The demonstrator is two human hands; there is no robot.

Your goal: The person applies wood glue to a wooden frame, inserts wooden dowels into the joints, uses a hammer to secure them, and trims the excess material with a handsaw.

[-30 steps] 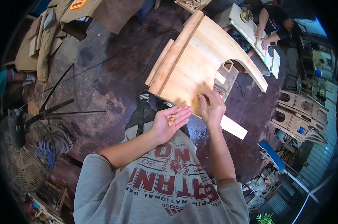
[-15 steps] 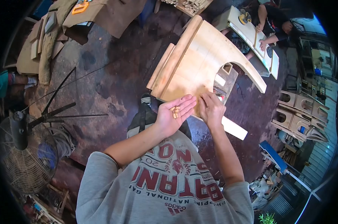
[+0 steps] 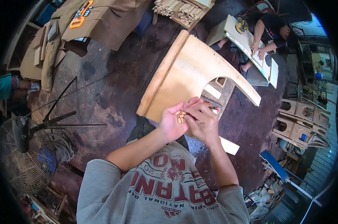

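Several short wooden dowels lie in the palm of my left hand, which is cupped and turned upward. From the right, my right hand reaches over that palm, its thumb and fingers bent around the dowels. Whether one of them is pinched there is hidden by the fingers. Just beyond both hands lies a pale wooden panel with a curved cut-out and a thick rounded rail along its left edge.
Left stands a large fan with a black base. At the upper right, a person works over a white panel with a sander on it. A crate of wood strips is at the top; cut panels stand right.
My right hand has moved left, from above the panel to the dowels in my left palm. My left fingers have curled inward. The panel now appears lower and farther left in view.
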